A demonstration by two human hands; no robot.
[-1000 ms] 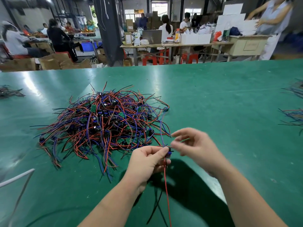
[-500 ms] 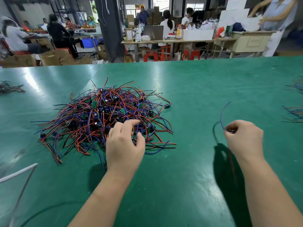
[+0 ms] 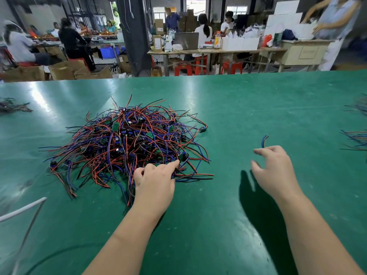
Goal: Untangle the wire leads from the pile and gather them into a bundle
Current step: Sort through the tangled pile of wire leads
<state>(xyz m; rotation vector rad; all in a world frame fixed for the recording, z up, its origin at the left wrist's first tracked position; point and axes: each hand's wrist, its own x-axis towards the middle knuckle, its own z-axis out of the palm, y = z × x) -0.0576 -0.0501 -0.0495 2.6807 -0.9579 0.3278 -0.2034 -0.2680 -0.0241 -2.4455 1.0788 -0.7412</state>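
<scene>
- Half a second on, our right hand has uncurled from a fist. Its grip is now spread, and a blue lead pokes up just beyond the fingers.
- Our left hand touches the near edge of the wire pile on the green desk. We cannot tell whether its grip pinches a lead.

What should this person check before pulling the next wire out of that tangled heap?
1. The left hand reaches the pile at its near edge: ok.
2. One lead alone pinched: cannot tell, wires hide the grip.
3. The right hand grips the blue wire ends showing beyond it: cannot tell.
4. Bare green table between pile and right hand for drawing a lead out: ok.
5. Pile loose enough to release one lead: not ok, densely tangled.
</scene>
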